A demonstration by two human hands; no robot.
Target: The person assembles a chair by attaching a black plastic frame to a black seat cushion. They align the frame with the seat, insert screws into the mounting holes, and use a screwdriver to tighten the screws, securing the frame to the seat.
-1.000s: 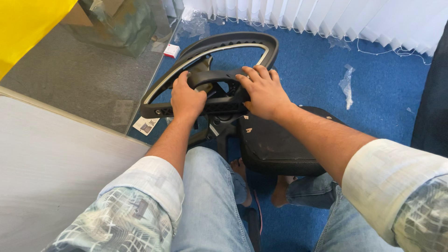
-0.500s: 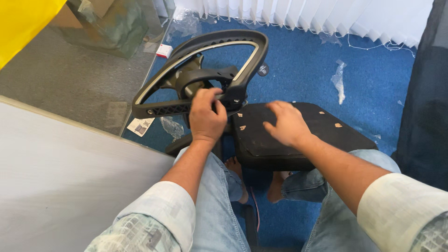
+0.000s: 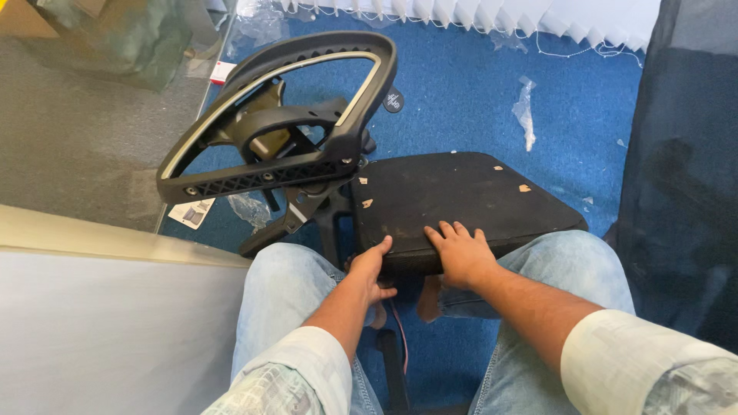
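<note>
The left hand [image 3: 374, 270] was wrapped around the near left corner of the black seat cushion [image 3: 461, 201], thumb on top and fingers curled under its edge. The right hand [image 3: 460, 250] was laid flat and open on the cushion's near edge, just beside the left one, gripping nothing. The cushion was held low over the blue carpet [image 3: 477, 92], its near edge between the person's knees. The black backrest frame [image 3: 280, 123] was tilted up beyond the cushion's left edge, close against its far left corner. Open carpet lay beyond the cushion's far edge, with scraps of clear plastic [image 3: 525, 111] scattered there. A dark upright panel [image 3: 684, 177] stood close to the cushion's right edge, and a pale table [image 3: 108, 323] to its left. Half a second earlier the left hand had been placed on the frame's joint and the right hand further up the cushion; both had since been drawn back to the near edge.
</note>
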